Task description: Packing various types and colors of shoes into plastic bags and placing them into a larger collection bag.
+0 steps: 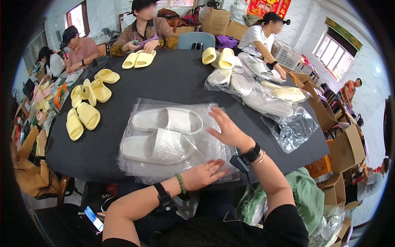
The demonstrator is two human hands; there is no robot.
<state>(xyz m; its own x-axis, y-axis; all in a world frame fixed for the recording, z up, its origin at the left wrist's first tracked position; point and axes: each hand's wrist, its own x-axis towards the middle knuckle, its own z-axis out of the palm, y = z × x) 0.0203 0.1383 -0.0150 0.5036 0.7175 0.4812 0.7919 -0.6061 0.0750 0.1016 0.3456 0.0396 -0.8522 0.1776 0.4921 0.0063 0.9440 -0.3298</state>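
Right grip (229,130), released, is nearer to the upper white slipper (169,120), lying leftward, long axis crosswise; left grip (201,175) grasps nothing.

Marks in View, Few Clear Enough to Read

Pale lettering stands on a black item (106,196) below the near left edge of the dark table (164,84); it is partly covered and only a fragment shows. A phone (94,219) at lower left has a lit, bluish screen, its contents too small to read. On the rear wall, a red poster (268,7) carries gold and multicoloured decoration, cut off by the upper edge of the view; whether it includes writing cannot be told. At right, an orange carton (319,166) bears darker marks, too blurred to read.
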